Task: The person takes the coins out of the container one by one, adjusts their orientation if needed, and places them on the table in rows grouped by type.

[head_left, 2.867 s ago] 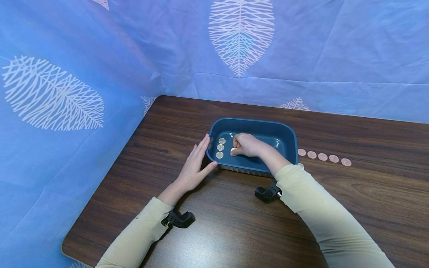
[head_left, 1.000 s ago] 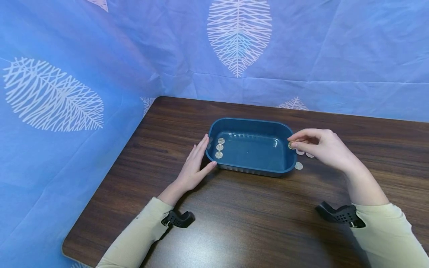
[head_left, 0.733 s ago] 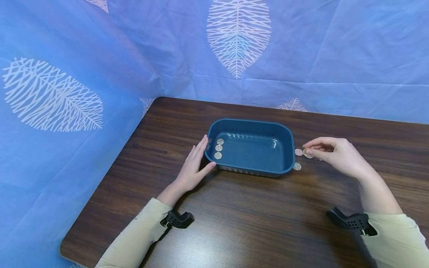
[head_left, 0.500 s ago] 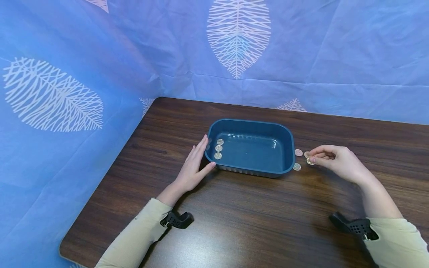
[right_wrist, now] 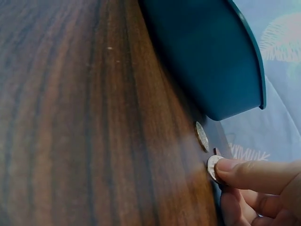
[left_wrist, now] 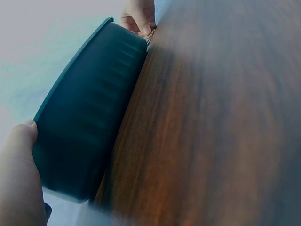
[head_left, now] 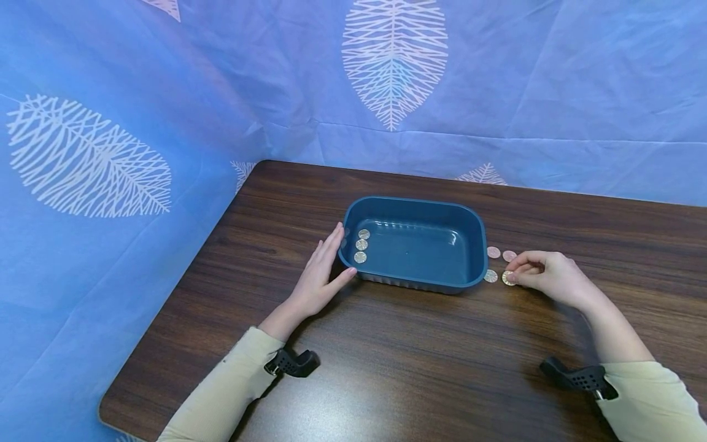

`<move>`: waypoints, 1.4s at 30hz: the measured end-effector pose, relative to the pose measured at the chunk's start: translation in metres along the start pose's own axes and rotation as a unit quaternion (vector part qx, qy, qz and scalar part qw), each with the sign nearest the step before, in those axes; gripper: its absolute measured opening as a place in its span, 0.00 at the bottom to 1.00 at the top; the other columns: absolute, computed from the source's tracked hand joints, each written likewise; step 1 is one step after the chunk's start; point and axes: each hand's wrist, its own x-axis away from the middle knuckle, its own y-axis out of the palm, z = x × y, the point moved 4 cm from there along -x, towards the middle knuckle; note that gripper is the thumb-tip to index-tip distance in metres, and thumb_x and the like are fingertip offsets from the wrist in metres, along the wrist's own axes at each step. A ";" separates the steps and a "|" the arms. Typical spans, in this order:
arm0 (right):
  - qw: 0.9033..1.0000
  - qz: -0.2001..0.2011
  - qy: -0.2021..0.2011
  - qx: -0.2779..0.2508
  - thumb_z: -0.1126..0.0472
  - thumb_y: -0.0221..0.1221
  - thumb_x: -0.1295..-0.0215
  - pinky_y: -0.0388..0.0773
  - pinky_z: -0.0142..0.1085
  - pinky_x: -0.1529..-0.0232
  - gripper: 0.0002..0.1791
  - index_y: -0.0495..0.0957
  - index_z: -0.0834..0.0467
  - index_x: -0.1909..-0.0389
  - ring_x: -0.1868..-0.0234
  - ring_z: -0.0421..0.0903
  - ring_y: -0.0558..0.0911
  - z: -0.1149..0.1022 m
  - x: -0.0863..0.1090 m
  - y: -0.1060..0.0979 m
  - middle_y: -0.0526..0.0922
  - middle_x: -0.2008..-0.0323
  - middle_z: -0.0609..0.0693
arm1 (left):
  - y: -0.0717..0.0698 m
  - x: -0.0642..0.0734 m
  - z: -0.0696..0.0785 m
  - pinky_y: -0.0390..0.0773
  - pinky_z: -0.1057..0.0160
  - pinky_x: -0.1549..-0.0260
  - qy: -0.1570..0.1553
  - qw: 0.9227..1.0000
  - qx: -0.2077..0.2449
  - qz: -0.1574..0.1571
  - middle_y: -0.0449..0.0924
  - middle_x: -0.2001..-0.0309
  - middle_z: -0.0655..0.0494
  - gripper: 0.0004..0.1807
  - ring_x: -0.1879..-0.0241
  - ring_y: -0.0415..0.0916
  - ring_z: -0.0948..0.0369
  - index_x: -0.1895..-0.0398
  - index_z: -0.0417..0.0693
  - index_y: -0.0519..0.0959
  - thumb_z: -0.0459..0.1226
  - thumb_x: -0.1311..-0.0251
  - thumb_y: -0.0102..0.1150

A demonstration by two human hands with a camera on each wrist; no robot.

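The right hand, at the right of the frame, pinches a coin between thumb and fingers. In the right wrist view, this coin stands tilted at the lower right; whether its edge touches the tabletop I cannot tell. The left hand, left of centre, holds nothing: its fingers lie straight along the left end of the tub, and its thumb, spread apart from them, touches the rim at the near left corner.

The blue tub sits upright on the tabletop, just right of the centre of the frame. A column of three coins lies flat inside it, near its left end. Past its right end, a silver coin lies just left of the pinched one, and two pinkish coins lie side by side above these.

Pale sleeves and black straps cover the wrists. Blue cloth with white leaf prints fills the upper part and the left side of the frame.
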 end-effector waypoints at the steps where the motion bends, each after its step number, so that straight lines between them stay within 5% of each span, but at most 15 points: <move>1: 1.000 0.001 0.002 0.005 0.53 0.62 0.36 0.72 0.33 0.67 0.13 0.82 0.59 0.60 0.70 0.40 0.79 0.000 0.000 0.000 0.82 0.69 0.49 | 0.000 0.000 0.000 0.43 0.44 0.32 0.000 1.000 0.000 0.000 0.40 0.24 0.52 0.43 0.27 0.40 0.62 0.23 0.49 0.42 0.60 0.32 0.42; 15: 0.999 0.009 0.009 0.047 0.50 0.62 0.37 0.70 0.35 0.67 0.13 0.82 0.57 0.63 0.71 0.39 0.77 -0.001 0.003 0.004 0.81 0.72 0.46 | 0.000 0.000 0.000 0.42 0.45 0.32 -0.003 1.000 0.000 -0.002 0.37 0.24 0.59 0.43 0.27 0.40 0.62 0.23 0.50 0.42 0.60 0.32 0.42; 25: 0.998 0.025 0.008 0.057 0.48 0.63 0.38 0.71 0.36 0.66 0.15 0.83 0.56 0.61 0.70 0.36 0.78 0.002 0.003 0.004 0.83 0.71 0.44 | 0.001 -0.001 -0.001 0.43 0.44 0.32 -0.001 1.000 -0.001 -0.002 0.40 0.24 0.50 0.43 0.27 0.40 0.62 0.23 0.47 0.43 0.60 0.32 0.41; 42: 0.997 0.047 0.004 0.056 0.50 0.63 0.37 0.71 0.34 0.68 0.14 0.83 0.58 0.61 0.72 0.37 0.77 0.002 0.005 0.007 0.82 0.72 0.46 | 0.000 0.000 -0.001 0.42 0.45 0.32 -0.006 1.000 -0.002 -0.006 0.37 0.23 0.57 0.43 0.27 0.39 0.63 0.23 0.49 0.41 0.60 0.32 0.41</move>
